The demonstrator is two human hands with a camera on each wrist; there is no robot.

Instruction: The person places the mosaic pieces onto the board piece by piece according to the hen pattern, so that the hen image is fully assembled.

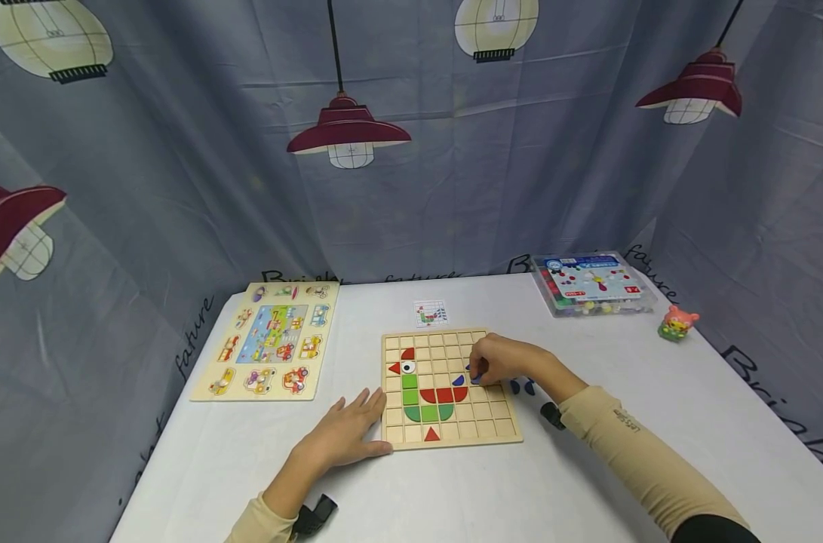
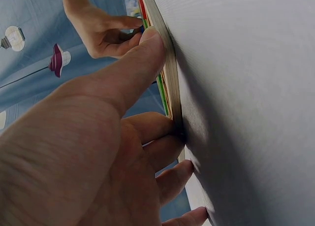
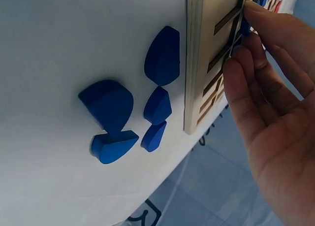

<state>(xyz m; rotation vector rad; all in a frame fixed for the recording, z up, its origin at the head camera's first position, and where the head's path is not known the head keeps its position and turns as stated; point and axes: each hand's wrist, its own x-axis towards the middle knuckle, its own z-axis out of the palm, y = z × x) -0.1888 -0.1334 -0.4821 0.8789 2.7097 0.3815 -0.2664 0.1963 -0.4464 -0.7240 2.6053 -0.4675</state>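
Observation:
A wooden grid board [image 1: 479, 431] lies on the table, with coloured pieces set in its cells in the outline of a bird. My left hand [image 1: 348, 428] rests at its left edge, fingers spread; in the left wrist view the thumb touches the board's rim [image 2: 172, 83]. At the board's right side my right hand [image 1: 502, 357] pinches a small blue piece [image 3: 245, 27] between thumb and fingertips, close over the cells. A blue quarter-round piece [image 1: 459, 381] sits in a cell just left of it. Red pieces [image 1: 443, 395] and green pieces [image 1: 409, 382] fill other cells.
Several loose blue pieces [image 3: 112, 105] lie right of the board, partly hidden by the right arm in the head view. A picture card [image 1: 431, 313] lies behind the board. A picture puzzle [image 1: 207, 390] is at left; a clear plastic box [image 1: 594, 285] and small figurine [image 1: 678, 323] are at right.

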